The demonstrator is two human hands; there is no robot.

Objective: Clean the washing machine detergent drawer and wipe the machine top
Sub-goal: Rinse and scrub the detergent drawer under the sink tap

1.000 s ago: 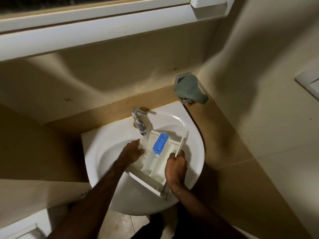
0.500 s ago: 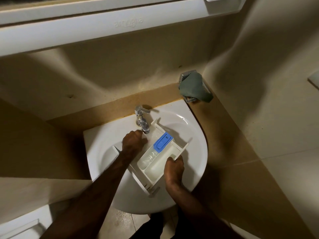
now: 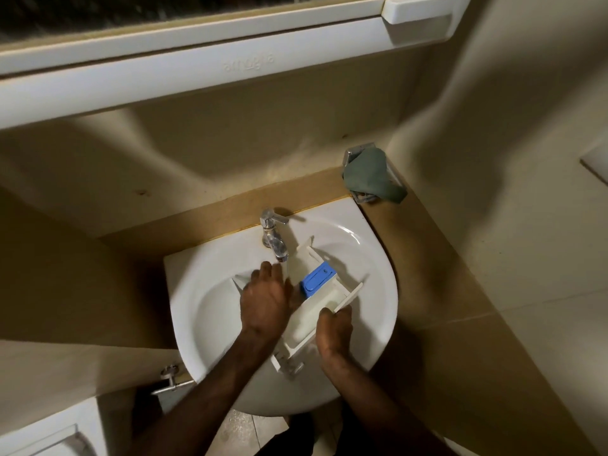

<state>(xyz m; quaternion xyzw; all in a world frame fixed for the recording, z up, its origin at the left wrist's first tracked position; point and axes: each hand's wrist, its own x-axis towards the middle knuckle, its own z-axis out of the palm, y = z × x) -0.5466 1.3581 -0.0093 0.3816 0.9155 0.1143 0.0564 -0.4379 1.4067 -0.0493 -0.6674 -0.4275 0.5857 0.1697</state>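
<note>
A white detergent drawer (image 3: 311, 315) with a blue insert (image 3: 317, 279) lies tilted inside the white sink (image 3: 210, 297), under the chrome tap (image 3: 274, 238), from which water runs. My left hand (image 3: 266, 301) lies on the drawer's left side, fingers spread and pointing toward the tap, covering the compartments there. My right hand (image 3: 334, 330) grips the drawer's right wall near its front panel, fingers curled over the edge. A grey-green cloth (image 3: 371, 177) lies draped over a metal holder at the back right corner.
A brown ledge (image 3: 204, 213) runs behind the sink and down its right side. A white mirror cabinet (image 3: 197, 64) overhangs above. A chrome valve (image 3: 171, 378) sticks out below the sink's left edge. White furniture (image 3: 49, 432) shows at bottom left.
The drawer has turned clockwise in the sink, its far end now right of the tap. My left hand has slid from inside a compartment onto the drawer's left side.
</note>
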